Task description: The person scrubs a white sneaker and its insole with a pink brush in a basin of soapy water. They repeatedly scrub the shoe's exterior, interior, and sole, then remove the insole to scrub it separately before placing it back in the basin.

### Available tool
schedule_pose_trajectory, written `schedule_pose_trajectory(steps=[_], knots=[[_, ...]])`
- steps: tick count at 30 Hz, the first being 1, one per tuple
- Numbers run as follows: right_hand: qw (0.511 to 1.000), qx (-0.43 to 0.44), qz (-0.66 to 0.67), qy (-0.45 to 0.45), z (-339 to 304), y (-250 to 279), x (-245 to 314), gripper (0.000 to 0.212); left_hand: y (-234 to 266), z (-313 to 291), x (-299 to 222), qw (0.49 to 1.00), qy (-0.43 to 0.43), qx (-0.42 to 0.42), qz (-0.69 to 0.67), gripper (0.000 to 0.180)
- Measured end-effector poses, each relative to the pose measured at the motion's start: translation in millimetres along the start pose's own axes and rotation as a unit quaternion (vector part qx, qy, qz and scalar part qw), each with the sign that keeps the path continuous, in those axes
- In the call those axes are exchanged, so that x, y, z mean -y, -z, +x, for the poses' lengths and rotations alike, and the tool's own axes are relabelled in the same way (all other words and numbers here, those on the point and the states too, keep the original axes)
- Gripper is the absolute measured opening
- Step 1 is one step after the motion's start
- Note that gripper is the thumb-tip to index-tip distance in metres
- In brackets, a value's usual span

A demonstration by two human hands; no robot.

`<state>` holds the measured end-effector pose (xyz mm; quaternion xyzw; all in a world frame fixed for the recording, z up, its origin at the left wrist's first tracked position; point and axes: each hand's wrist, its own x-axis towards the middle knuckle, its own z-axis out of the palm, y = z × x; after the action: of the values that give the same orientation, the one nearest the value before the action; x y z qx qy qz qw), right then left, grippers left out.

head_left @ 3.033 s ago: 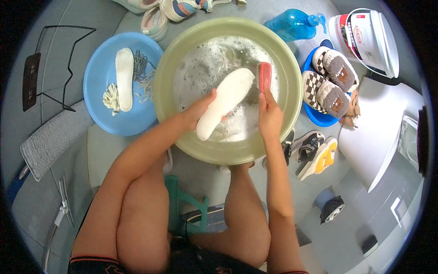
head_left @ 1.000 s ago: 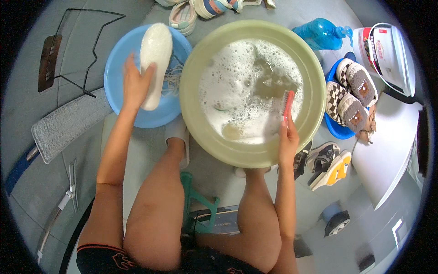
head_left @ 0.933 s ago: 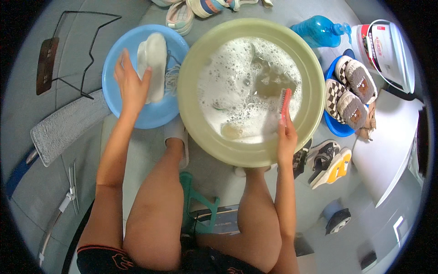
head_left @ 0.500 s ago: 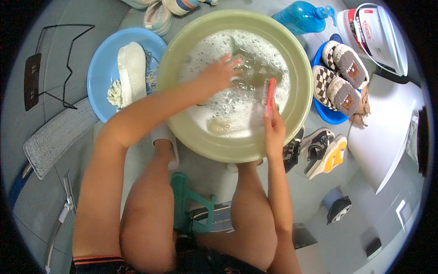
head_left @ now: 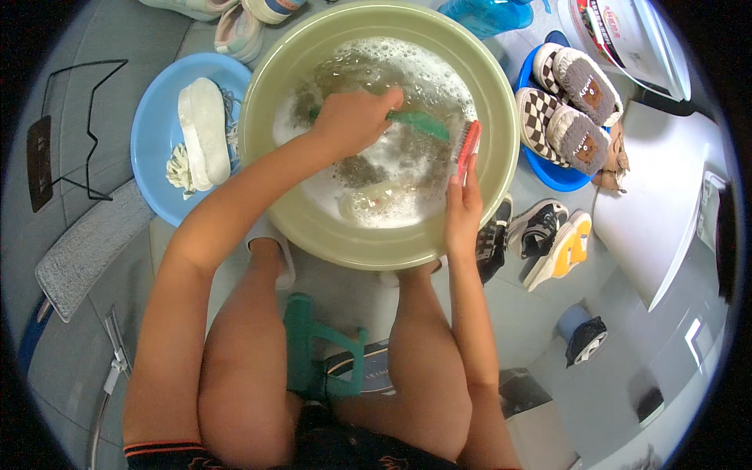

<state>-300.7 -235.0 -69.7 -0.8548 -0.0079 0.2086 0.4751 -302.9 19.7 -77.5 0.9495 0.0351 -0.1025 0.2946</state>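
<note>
A wide olive-green basin (head_left: 495, 86) in front of me holds foamy, cloudy water (head_left: 384, 168). Above that water, my left hand (head_left: 356, 125) is closed round a long green curved piece (head_left: 423, 123); its kind I cannot make out, since the hand hides its middle. At the basin's right side, my right hand (head_left: 464, 207) grips a red scrubbing brush (head_left: 468, 145), its pale bristles facing left toward the green piece. A pale rounded thing (head_left: 372, 202), perhaps a shoe sole, lies half sunk in the foam near the front.
Left stands a light-blue basin (head_left: 149, 149) with a white shoe (head_left: 202, 133) and laces. Right are a blue basin (head_left: 552, 174) with checkered slippers (head_left: 540, 129), dark shoes (head_left: 540, 227) and a yellow shoe (head_left: 568, 251). A blue pump bottle (head_left: 486, 16) stands behind; a green stool (head_left: 301, 345) below.
My left hand, spread over the water before, has closed on the green piece and lifted it out. Foam has drifted apart, and the whole view has shifted slightly. My right hand still holds the brush.
</note>
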Motion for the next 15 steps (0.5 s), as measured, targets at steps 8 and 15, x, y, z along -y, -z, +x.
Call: schedule_pose_trajectory(steps=[8,15], knots=[[0.992,0.016,-0.124,0.026,8.4,-8.2,-4.9,0.057,-23.4,4.8,32.9,0.652,0.18,0.171,-0.716,0.057],[0.972,0.104,-0.21,-0.014,12.1,-15.4,34.7,0.056,-24.1,-4.8,36.8,0.466,0.159,0.177,-0.852,0.077]])
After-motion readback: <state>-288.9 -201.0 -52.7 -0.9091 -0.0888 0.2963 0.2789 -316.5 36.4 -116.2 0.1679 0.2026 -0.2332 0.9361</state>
